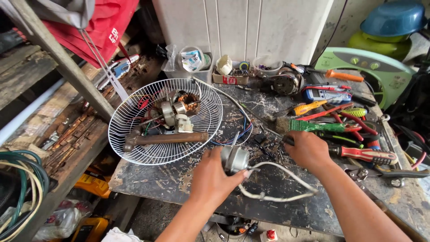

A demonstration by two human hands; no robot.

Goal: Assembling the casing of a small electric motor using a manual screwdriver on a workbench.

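Observation:
My left hand (212, 177) grips a small round metal motor (235, 159) with a thin shaft pointing up; a white cable (277, 181) loops from it over the dark worn workbench (179, 181). My right hand (309, 150) rests on the bench to the right, fingers curled around the dark end of a slim tool (287, 140), beside a red-handled screwdriver (365, 154). A green-handled brush (313, 126) lies just beyond that hand.
A white wire fan guard (134, 154) at left holds motor parts and a hammer (168, 138). Pliers, screwdrivers and a blue meter (324, 95) crowd the right side. Small tubs and a box (230, 78) line the back, against a white panel. Wooden shelving stands left.

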